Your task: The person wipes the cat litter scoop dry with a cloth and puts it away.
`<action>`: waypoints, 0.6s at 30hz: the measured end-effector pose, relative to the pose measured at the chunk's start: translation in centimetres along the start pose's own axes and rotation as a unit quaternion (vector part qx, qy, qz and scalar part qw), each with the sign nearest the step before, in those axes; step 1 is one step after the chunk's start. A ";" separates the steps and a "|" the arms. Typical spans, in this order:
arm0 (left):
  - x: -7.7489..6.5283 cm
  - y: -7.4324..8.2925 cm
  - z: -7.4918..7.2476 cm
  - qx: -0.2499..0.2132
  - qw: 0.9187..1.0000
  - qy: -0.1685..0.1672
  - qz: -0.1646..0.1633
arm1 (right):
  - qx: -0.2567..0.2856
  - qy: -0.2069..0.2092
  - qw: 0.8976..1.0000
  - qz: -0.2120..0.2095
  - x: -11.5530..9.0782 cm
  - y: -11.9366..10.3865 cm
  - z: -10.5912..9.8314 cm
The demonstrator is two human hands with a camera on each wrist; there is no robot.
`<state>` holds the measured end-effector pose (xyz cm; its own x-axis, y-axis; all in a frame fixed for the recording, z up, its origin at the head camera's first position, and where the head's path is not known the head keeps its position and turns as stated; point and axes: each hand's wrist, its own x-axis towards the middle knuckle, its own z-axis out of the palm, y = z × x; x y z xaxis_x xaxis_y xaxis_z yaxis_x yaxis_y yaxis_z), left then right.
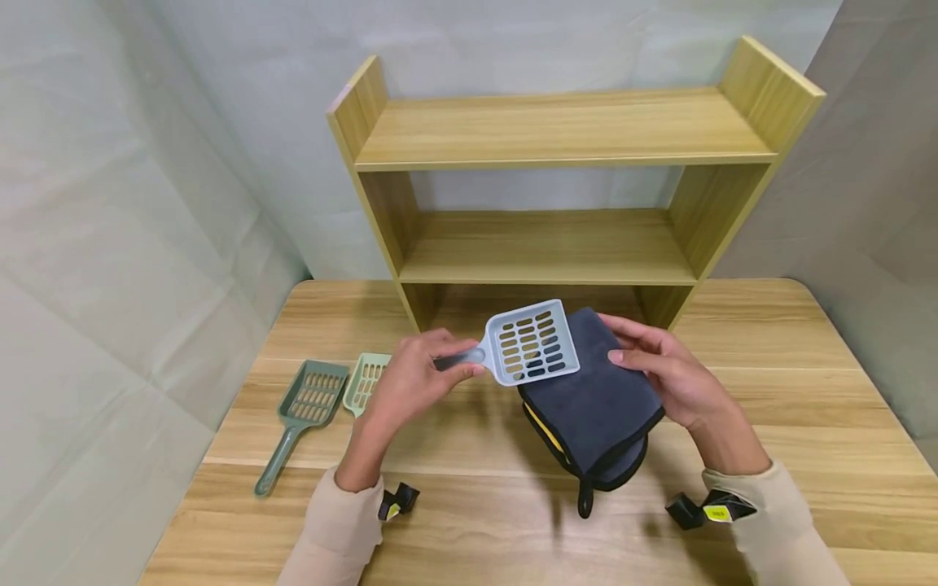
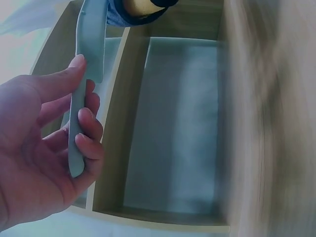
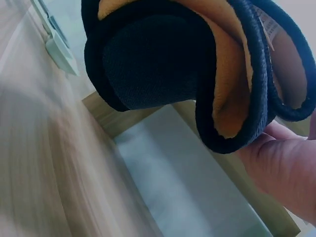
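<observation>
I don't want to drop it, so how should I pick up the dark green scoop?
Probably best by its handle, from the near side: the dark green scoop lies with that slim, uncovered part nearer, its wide slotted head farther away.

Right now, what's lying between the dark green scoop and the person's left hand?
A pale green scoop lies there in the head view, between the dark green scoop and the left hand, which partly hides it.

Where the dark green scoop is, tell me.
In the head view, the dark green scoop lies on the table at left, beside the pale green scoop.
</observation>
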<state>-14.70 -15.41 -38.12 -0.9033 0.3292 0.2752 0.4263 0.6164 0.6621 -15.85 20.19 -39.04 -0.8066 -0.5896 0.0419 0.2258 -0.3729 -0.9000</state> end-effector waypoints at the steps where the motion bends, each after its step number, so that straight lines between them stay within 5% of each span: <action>1: 0.0 0.0 0.0 0.002 1.000 0.002 0.001 | -0.001 0.000 1.000 0.001 0.0 0.0 0.0; 18: 0.3 0.3 1.4 -0.027 0.999 0.036 0.025 | -0.042 0.004 0.999 0.012 1.0 2.0 1.0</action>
<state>-14.81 -14.13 -38.81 -0.8831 0.3042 0.3573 0.4691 0.5601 0.6828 -15.67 18.10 -40.33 -0.8063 -0.5913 0.0174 0.1980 -0.2974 -0.9340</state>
